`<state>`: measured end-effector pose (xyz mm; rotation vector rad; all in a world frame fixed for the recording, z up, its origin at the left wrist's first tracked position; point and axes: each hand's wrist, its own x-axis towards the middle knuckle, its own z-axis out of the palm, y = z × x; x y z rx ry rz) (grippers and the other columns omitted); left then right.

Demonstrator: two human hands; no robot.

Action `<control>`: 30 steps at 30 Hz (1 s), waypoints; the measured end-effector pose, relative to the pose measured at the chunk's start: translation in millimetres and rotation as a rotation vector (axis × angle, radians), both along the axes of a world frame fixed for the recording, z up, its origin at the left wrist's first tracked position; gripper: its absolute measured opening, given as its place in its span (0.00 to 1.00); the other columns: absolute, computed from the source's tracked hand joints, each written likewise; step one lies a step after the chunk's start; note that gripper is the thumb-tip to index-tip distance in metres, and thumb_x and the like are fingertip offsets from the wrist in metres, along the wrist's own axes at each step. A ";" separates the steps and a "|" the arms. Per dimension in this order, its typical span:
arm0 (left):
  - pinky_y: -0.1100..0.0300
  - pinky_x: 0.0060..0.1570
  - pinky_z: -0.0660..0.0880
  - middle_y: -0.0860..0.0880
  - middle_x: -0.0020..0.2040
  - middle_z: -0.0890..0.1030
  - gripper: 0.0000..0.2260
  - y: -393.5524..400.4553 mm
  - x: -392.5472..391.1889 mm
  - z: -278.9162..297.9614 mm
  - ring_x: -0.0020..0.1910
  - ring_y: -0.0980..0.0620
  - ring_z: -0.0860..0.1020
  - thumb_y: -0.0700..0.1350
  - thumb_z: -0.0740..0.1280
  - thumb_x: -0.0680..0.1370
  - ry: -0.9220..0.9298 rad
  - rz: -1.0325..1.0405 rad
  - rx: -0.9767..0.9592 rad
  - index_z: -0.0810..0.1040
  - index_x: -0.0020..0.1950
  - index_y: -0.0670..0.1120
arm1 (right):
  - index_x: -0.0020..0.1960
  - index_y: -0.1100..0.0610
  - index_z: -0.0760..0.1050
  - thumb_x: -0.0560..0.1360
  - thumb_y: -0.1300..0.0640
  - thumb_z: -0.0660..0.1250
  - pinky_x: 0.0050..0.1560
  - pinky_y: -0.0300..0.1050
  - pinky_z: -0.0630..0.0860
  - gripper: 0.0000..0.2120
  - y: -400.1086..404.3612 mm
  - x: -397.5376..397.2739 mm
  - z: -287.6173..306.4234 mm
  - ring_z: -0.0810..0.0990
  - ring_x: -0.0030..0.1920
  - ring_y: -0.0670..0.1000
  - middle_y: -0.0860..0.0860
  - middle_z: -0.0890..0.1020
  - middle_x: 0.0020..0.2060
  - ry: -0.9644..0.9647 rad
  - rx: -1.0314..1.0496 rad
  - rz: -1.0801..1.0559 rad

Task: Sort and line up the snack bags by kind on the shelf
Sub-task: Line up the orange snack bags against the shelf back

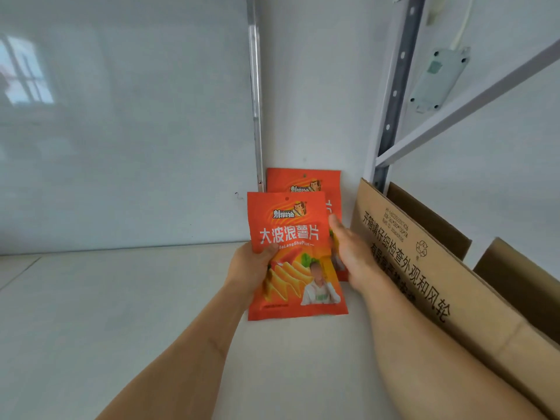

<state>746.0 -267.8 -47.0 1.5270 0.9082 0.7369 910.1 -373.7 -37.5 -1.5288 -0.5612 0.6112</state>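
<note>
Two bare hands hold a glossy orange snack bag [295,256] upright above a pale, smooth shelf board [121,313], close to the back corner of the bay. The left hand [253,269] grips the flat, rectangular pouch at its left edge, thumb pressed across the front of the film and fingers hidden behind it. The right hand [353,253] lies against the pouch's right edge with the thumb pointing up along it; whether its fingers close on this bag or on the one behind cannot be told. The pouch has a small round hang hole at the top, bold white characters across the middle and ridged, wavy chips printed below.

Just behind it a second orange bag [304,180] of the same print stands upright against the matte white back wall [121,131], only its top strip and right margin showing. A thin clear strip [256,101] runs vertically up the wall beside it.

To the right, an open brown cardboard box [424,268] of plain corrugated board, printed with black characters and a recycling mark, has its flaps raised. Above it rise a perforated grey metal upright [397,86] and a white shelf beam [469,101] slanting across.
</note>
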 end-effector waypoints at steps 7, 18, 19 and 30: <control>0.44 0.62 0.76 0.46 0.60 0.79 0.20 -13.7 18.4 -7.5 0.57 0.44 0.79 0.62 0.68 0.75 0.219 0.134 0.248 0.82 0.61 0.50 | 0.50 0.51 0.81 0.73 0.45 0.74 0.57 0.57 0.81 0.12 2.1 2.4 -13.2 0.86 0.48 0.52 0.49 0.87 0.47 -0.132 0.018 0.005; 0.47 0.58 0.78 0.47 0.57 0.83 0.21 -13.1 19.6 -0.6 0.55 0.44 0.81 0.58 0.68 0.77 0.239 0.156 0.199 0.76 0.64 0.46 | 0.59 0.55 0.76 0.72 0.39 0.72 0.49 0.46 0.76 0.25 9.1 10.0 -11.3 0.83 0.52 0.55 0.47 0.83 0.50 -0.428 -0.247 -0.151; 0.47 0.59 0.77 0.47 0.59 0.82 0.23 -12.1 17.7 1.6 0.56 0.45 0.81 0.59 0.67 0.78 0.234 0.162 0.181 0.74 0.67 0.46 | 0.62 0.57 0.73 0.73 0.39 0.71 0.50 0.46 0.74 0.27 7.5 8.3 -8.0 0.81 0.55 0.56 0.47 0.81 0.53 -0.496 -0.296 -0.205; 0.51 0.44 0.74 0.46 0.49 0.83 0.10 38.2 -121.6 8.9 0.46 0.42 0.81 0.49 0.67 0.79 0.826 0.266 1.230 0.83 0.52 0.44 | 0.56 0.56 0.81 0.79 0.50 0.63 0.56 0.53 0.70 0.13 45.4 -124.1 5.9 0.79 0.55 0.58 0.53 0.82 0.53 -1.567 -0.368 0.077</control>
